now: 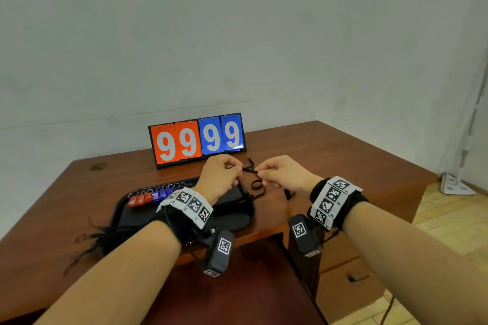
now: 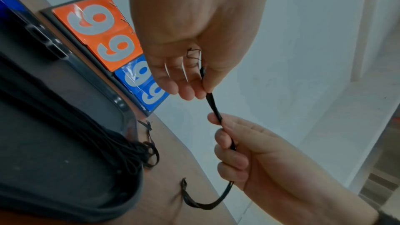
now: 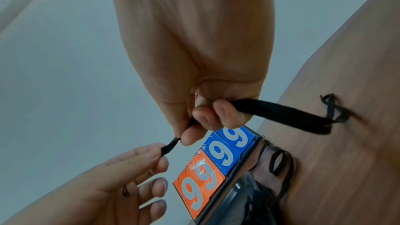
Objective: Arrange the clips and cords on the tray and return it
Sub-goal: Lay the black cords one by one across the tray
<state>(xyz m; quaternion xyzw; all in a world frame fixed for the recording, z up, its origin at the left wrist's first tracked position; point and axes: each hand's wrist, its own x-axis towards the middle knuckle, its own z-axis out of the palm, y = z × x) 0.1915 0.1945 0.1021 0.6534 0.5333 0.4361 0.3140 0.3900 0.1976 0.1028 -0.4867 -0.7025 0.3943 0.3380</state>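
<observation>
A black cord [image 1: 249, 171] is stretched short between both hands above the table, behind the tray. My left hand [image 1: 239, 169] pinches one end between thumb and fingertips; the left wrist view shows that pinch [image 2: 204, 88] on the cord [image 2: 215, 109]. My right hand [image 1: 260, 173] grips the other part; in the right wrist view its fingers [image 3: 223, 114] curl round the cord [image 3: 281, 114], whose tail trails onto the table. The black tray [image 1: 120, 208] holds a row of red and blue clips [image 1: 148, 198] along its far rim and a bundle of black cords [image 2: 121, 148].
A flip scoreboard [image 1: 198, 140] reading 99 99 stands behind the hands. Loose cords lie on the brown table [image 1: 343, 155] right of the tray, one looped [image 1: 257, 183]. Frayed cord ends [image 1: 100, 237] hang over the tray's left side. A chair seat [image 1: 237, 285] is below the table's front edge.
</observation>
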